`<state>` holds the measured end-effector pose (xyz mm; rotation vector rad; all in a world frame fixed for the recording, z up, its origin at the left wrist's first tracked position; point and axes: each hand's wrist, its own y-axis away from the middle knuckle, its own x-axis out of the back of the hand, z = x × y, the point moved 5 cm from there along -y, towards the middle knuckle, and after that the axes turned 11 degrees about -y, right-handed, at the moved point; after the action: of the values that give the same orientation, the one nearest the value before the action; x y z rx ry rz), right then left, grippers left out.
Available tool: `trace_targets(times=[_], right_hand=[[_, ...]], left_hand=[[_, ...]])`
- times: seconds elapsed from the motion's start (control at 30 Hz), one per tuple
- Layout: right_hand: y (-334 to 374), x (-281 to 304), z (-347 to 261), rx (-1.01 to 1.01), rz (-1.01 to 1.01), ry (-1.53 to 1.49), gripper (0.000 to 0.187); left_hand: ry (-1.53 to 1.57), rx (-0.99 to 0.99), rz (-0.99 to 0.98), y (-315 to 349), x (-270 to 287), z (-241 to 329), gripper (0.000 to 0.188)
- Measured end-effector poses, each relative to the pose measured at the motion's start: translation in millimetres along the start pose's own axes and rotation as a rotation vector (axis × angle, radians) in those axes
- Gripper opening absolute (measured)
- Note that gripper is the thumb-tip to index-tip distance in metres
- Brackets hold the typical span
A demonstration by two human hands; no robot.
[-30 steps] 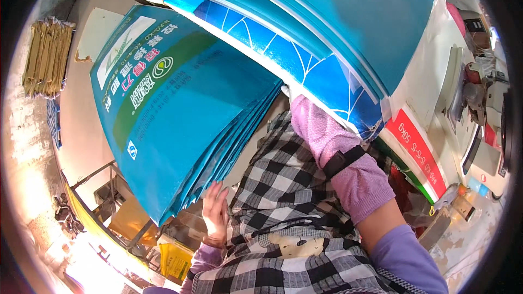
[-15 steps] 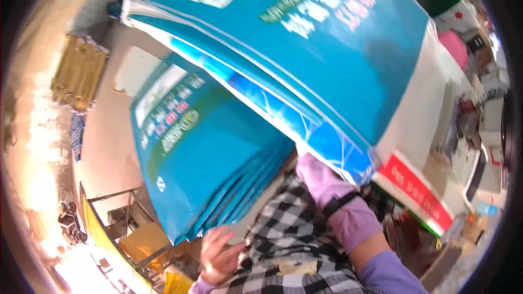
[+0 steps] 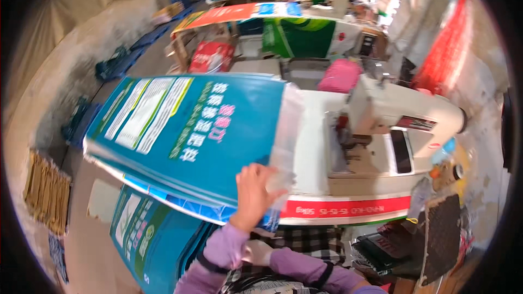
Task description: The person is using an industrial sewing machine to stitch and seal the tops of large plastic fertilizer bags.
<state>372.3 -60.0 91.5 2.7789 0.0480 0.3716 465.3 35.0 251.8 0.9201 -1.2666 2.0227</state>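
A stack of flat teal printed sacks [image 3: 234, 136] lies on the white sewing table, its near corner overhanging the front edge. A translucent liner [image 3: 286, 130] sticks out along the stack's right side. On the top sack, at the near right corner by the liner, rests my left hand [image 3: 254, 189], fingers bent and thumb apart. Close to my body is my right hand [image 3: 258, 252], partly behind the left forearm, so its fingers are hidden. A second pile of teal sacks [image 3: 155, 242] sits lower, below the table's front left.
A white sewing machine [image 3: 403, 103] with a dark phone [image 3: 401, 151] on its base stands at right. Behind it lies a pink bundle [image 3: 340, 75]. A brown board [image 3: 440, 239] stands at lower right. At far left is a bundle of tan sacks [image 3: 46, 193].
My left hand has come up from beside the lower sacks onto the top of the stack. My right hand has drawn back from the stack's corner. The view has swung up, showing more room.
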Motion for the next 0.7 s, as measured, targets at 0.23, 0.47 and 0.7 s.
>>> trace_targets(times=[0.23,0.47,0.7], right_hand=[[153,126,14,0.14,0.734,-0.423,0.026],[90,238,15,0.366,1.102,-0.597,0.045],[45,241,-7,-0.01,0.709,-1.042,0.049]], left_hand=[[0.115,-0.137,-0.199,-30,-81,-37,0.02],[0.261,-0.063,-0.164,-35,-40,-24,0.005],[0.018,-0.687,-0.173,-24,9,12,0.011]])
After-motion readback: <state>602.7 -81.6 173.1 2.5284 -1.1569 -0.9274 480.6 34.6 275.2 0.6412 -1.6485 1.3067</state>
